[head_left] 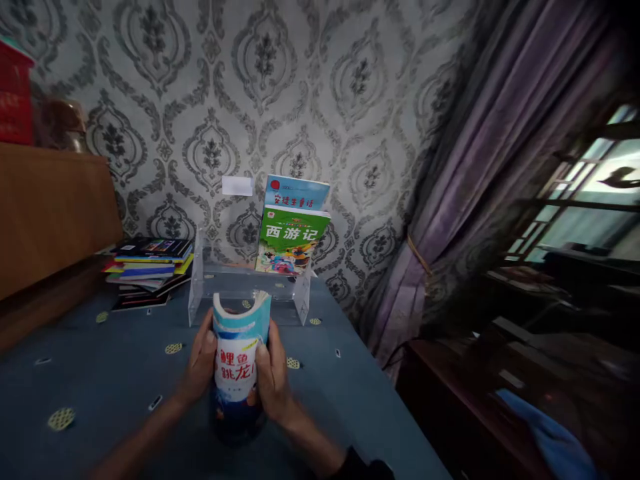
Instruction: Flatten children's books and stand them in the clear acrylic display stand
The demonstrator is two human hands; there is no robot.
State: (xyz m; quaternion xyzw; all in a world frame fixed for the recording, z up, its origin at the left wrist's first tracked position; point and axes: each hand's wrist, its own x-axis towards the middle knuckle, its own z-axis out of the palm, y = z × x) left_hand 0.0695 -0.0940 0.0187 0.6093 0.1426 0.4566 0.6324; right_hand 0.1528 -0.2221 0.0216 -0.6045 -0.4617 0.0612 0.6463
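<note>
Book (239, 363) with a blue-and-white cover is bent into a curve above the table (350, 403), its front facing the person and its top edge bowed toward them. The left hand (199, 367) grasps its left edge and the right hand (273, 377) its right edge, thumbs toward the front, the other fingers mostly hidden. The table's dotted surface stretches to either side, giving both hands room sideways; on the right its long edge slants away toward the wall (345, 100). Just beyond the book, a transparent stand (303, 298) spans between two side panels. At its right, a green book (290, 243) leans before a blue book (297, 192). Left of the stand lies a pile of books (150, 270) with uneven edges. Past the table's right edge hangs a tied curtain (413, 300).
</note>
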